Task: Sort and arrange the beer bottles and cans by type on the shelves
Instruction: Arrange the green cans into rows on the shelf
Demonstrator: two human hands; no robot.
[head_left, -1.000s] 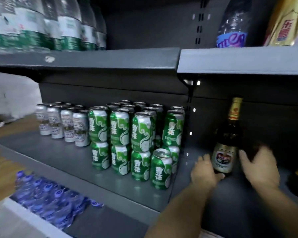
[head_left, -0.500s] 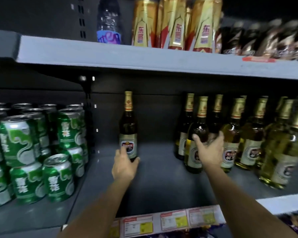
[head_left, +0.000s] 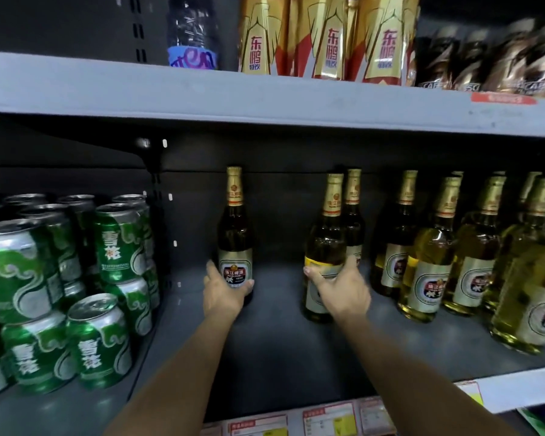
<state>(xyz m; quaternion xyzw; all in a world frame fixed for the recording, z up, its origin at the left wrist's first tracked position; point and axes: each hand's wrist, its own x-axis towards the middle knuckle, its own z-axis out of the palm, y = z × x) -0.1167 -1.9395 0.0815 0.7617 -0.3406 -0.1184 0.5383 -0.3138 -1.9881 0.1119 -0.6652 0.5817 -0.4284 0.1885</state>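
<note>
Both bare forearms reach forward, side by side and apart. The left hand point(head_left: 224, 292) sits palm-forward, thumb out right, fingers curled round the base of a dark bottle point(head_left: 235, 237). The right hand point(head_left: 340, 286) is higher and spread wide, thumb stretched left, fingers wrapping the belly of a pale bottle point(head_left: 324, 243). Both wrists are straight.

arms: two bare forearms, no sleeves in view
left hand point(head_left: 222, 294): bare
right hand point(head_left: 343, 289): bare
</note>
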